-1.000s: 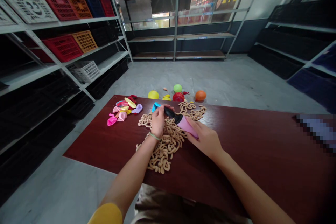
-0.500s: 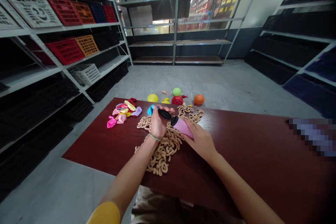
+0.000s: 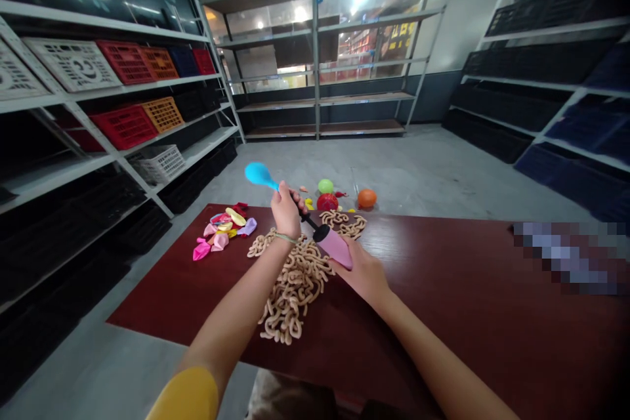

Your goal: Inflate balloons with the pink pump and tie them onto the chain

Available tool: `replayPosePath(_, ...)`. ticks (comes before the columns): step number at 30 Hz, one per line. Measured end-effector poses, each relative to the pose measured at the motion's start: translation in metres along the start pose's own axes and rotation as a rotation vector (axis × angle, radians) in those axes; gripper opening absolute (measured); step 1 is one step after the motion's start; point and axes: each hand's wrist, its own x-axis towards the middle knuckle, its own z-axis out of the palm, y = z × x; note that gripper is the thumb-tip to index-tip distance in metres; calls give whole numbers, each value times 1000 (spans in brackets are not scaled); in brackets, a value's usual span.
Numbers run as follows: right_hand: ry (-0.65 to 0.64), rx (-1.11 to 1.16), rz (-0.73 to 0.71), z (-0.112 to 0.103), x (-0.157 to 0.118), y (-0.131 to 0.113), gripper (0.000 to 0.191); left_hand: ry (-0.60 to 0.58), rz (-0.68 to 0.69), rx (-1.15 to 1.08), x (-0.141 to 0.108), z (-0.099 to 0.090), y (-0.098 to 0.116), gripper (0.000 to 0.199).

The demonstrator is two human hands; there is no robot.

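Note:
A pink and black balloon pump [image 3: 335, 247] is held slantwise over the table between my two hands. My right hand [image 3: 363, 270] wraps the pink barrel. My left hand [image 3: 287, 211] is closed round the black end, with a stretch of black rod showing between it and the barrel. A blue balloon [image 3: 259, 174], partly filled and pear-shaped, sticks out beyond my left hand; my fingers hide where its neck meets the pump. Beneath the hands lies a heap of beige, curled, worm-like pieces [image 3: 295, 282], whose kind I cannot make out.
Limp balloons [image 3: 224, 230] in several colours lie at the left of the dark red table [image 3: 418, 315]. Inflated balloons, among them an orange one [image 3: 367, 198] and a red one [image 3: 327, 202], rest beyond its far edge. Shelves with crates [image 3: 125, 128] stand around.
The blue balloon has swelled from a small limp shape to a pear shape. My left hand has moved away from the barrel, baring the black rod. The camera view has tilted up.

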Motion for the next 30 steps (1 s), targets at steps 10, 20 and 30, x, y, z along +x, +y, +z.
replayPosePath(10, 114, 24, 96, 5, 1, 7, 50, -192, -107, -22, -34, 23, -25, 38)
replayPosePath(20, 134, 2, 26, 7, -2, 11, 49, -229, -83, 56, -33, 6, -20, 34)
replayPosePath(30, 101, -1, 19, 2, -3, 8, 49, -254, -17, 130, -24, -1, -8, 36)
